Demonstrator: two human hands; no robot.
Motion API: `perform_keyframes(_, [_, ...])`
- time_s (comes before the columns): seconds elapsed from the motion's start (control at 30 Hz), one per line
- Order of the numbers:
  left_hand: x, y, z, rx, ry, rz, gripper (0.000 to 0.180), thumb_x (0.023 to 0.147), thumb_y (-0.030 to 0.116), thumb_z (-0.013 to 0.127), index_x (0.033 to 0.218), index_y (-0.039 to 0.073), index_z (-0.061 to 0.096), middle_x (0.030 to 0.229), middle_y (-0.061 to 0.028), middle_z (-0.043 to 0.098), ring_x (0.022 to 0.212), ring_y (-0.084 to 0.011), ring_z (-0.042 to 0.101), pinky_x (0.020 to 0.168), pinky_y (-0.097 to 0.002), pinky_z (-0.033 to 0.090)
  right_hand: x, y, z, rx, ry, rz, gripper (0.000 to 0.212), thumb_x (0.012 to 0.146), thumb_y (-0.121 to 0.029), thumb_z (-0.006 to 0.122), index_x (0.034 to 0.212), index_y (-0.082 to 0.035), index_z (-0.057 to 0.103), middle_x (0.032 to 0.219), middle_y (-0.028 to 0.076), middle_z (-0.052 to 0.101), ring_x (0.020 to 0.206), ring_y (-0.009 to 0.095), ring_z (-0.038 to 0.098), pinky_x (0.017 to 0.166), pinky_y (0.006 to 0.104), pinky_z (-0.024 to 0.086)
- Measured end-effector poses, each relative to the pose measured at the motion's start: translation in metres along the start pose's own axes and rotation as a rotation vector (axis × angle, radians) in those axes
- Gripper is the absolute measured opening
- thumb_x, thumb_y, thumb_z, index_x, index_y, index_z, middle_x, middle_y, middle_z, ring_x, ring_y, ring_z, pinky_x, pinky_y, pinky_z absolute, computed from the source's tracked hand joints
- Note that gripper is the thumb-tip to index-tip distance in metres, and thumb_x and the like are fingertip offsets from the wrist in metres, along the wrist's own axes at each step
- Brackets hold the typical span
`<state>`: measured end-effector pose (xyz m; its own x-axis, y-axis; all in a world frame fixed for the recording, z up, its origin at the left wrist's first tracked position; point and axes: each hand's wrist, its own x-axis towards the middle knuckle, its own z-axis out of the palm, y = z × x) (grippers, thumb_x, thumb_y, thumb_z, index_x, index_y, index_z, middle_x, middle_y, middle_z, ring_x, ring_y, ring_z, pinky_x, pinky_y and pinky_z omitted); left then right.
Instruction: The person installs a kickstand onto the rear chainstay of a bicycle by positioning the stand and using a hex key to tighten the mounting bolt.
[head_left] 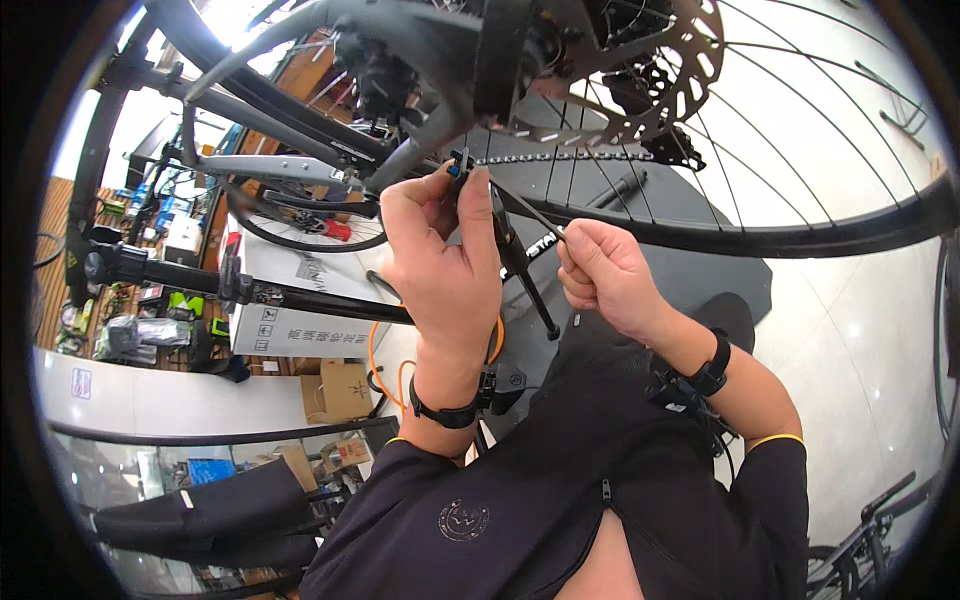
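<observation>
A small dark part with a blue patch [456, 168] was just below the frame tubing of the bicycle [432, 135], at the near end of the visible chain [570, 157]. The left hand [440, 235] was raised and pinched it between thumb and fingers; whether it was fixed to the frame could not be told. The right hand [608, 275] was curled tight around the lower end of a thin dark rod [528, 209], which slanted up toward the left fingertips. Set apart like this, the hands appeared to share the work: the left steadying the part, the right minding the rod's far end. The brake rotor [705, 60] and rear wheel [800, 238] hung above and beside them, high enough, it seemed, to spare the person bending far.

Beneath lay a dark mat [690, 235], probably there to protect the pale floor [830, 330]. A black bar [625, 190] bore large white capitals, partly hidden by the right hand. To the left, the white carton [298, 335] carried a row of printed characters and handling symbols, and a brown box [335, 392] stood near it. A small sign [81, 384] was too tiny to read. The dark shirt [400, 540] had a round, worn-looking emblem.
</observation>
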<state>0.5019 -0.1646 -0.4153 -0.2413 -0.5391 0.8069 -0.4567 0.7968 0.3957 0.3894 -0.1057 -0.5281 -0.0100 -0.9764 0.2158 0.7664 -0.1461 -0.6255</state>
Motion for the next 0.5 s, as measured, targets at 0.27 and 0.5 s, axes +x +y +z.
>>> perform_keyframes(0.27, [0.009,0.007,-0.004,0.033,-0.095,-0.053,0.023,0.089,0.007,0.066,0.1,-0.005,0.051,0.084,-0.011,0.065,0.078,-0.0139,0.067,0.067,-0.0252,0.054,0.015,-0.005,0.0,0.01,-0.008,-0.033,0.035,0.103,-0.027,0.046,0.075,-0.007,0.047,0.058,-0.007,0.034,0.048,0.002,0.028,0.043,0.0207,0.026])
perform_keyframes(0.5, [0.012,0.031,0.0,0.031,-0.034,-0.057,0.017,0.088,0.004,0.067,0.092,-0.006,0.055,0.083,-0.0093,0.066,0.074,-0.0126,0.067,0.067,-0.0244,0.054,0.01,-0.009,-0.002,0.026,-0.031,-0.047,0.034,0.103,-0.027,0.047,0.075,-0.007,0.049,0.057,-0.007,0.035,0.048,0.002,0.03,0.043,0.0209,0.027])
